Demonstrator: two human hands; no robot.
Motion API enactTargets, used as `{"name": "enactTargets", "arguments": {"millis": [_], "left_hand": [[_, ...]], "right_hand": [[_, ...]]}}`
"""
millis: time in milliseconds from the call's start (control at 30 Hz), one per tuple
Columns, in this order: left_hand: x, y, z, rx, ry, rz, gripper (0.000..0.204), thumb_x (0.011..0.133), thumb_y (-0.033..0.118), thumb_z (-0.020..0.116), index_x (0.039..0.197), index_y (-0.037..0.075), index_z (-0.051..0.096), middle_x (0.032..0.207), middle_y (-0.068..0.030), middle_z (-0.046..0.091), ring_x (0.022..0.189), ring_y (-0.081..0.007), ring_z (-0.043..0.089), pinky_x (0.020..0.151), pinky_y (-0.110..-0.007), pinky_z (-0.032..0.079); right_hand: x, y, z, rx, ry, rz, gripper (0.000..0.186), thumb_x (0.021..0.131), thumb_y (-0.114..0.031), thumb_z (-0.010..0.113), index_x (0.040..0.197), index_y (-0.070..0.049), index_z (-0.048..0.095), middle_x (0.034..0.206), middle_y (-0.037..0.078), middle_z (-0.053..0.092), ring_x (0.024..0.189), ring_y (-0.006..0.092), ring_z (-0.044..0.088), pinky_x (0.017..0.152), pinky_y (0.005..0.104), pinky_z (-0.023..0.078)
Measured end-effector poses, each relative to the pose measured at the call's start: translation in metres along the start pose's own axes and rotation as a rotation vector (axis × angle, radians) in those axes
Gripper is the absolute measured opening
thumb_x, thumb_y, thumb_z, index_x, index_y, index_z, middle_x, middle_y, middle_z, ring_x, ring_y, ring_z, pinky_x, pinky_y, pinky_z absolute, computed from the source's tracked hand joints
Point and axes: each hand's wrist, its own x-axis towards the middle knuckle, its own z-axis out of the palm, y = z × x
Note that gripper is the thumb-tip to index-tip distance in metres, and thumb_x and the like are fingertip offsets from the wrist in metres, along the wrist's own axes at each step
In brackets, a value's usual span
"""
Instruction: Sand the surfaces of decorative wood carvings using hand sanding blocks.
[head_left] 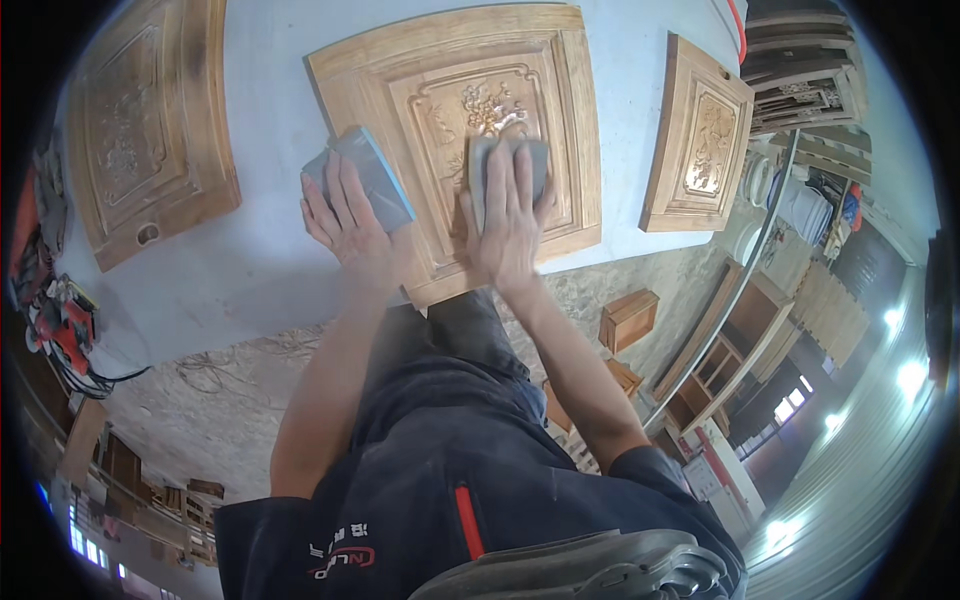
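Note:
In front of me a carved wooden door panel (580, 150) lies on a pale work table, a floral relief in its framed middle. My right hand (507, 225) presses a grey sanding sponge (541, 165) against the carved middle, fingers stretched along its top. At the panel's left edge, my left hand (350, 220) grips a second sanding sponge (385, 180), grey with a blue side, which is tilted. That sponge seems to overlap the panel's left border; whether it touches the wood I cannot tell.
Another carved panel (190, 180) lies on the table (270, 100) at left, and a smaller one (660, 190) at right. Red and black tools with cables (70, 330) sit at the left edge. A wooden drawer box (630, 318) stands on the floor beyond the near edge.

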Motion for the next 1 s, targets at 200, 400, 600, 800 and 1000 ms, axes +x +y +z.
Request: {"name": "enactTargets", "arguments": {"millis": [200, 400, 600, 800, 1000], "left_hand": [[-0.001, -0.001, 0.002, 0.013, -0.028, 0.005, 0.096, 0.083, 0.024, 0.067, 0.168, -0.002, 0.029, 0.172, -0.0246, 0.036, 0.156, -0.0562, 0.026, 0.127, -0.066, 0.014], [-0.002, -0.002, 0.000, 0.023, -0.087, -0.038, 0.097, 0.084, 0.026, 0.066, 0.168, -0.003, 0.028, 0.172, -0.0255, 0.034, 0.157, -0.0569, 0.023, 0.126, -0.068, 0.013], [-0.002, -0.001, 0.000, -0.025, -0.079, 0.009, 0.099, 0.083, 0.031, 0.068, 0.167, -0.004, 0.028, 0.172, -0.0267, 0.034, 0.156, -0.0573, 0.021, 0.126, -0.068, 0.012], [0.001, -0.008, 0.009, 0.023, -0.050, 0.005, 0.099, 0.083, 0.031, 0.068, 0.167, -0.003, 0.029, 0.172, -0.0261, 0.034, 0.156, -0.0572, 0.022, 0.125, -0.067, 0.013], [-0.004, -0.007, 0.007, 0.001, -0.059, -0.005, 0.099, 0.083, 0.029, 0.068, 0.168, -0.002, 0.028, 0.172, -0.0247, 0.035, 0.156, -0.0568, 0.023, 0.125, -0.067, 0.014]], "right_hand": [[0.057, -0.021, 0.015, 0.056, 0.001, 0.079, 0.064, 0.106, -0.030, 0.064, 0.157, 0.005, 0.049, 0.161, 0.020, 0.056, 0.156, 0.0439, 0.042, 0.125, 0.0693, 0.019], [-0.031, -0.025, -0.007, 0.082, -0.075, 0.055, 0.065, 0.106, -0.033, 0.064, 0.157, 0.004, 0.050, 0.160, 0.020, 0.058, 0.157, 0.0418, 0.043, 0.125, 0.0680, 0.019], [0.029, -0.008, -0.010, 0.016, -0.039, 0.062, 0.068, 0.106, -0.036, 0.066, 0.157, 0.005, 0.050, 0.159, 0.021, 0.059, 0.157, 0.0402, 0.043, 0.126, 0.0678, 0.017], [-0.033, 0.003, -0.014, -0.040, -0.075, 0.152, 0.068, 0.106, -0.037, 0.066, 0.157, 0.005, 0.050, 0.159, 0.022, 0.059, 0.157, 0.0396, 0.044, 0.126, 0.0688, 0.019], [-0.024, 0.018, -0.025, -0.109, -0.053, 0.168, 0.065, 0.107, -0.034, 0.065, 0.157, 0.005, 0.049, 0.160, 0.021, 0.058, 0.156, 0.0397, 0.044, 0.125, 0.0687, 0.021]]}}
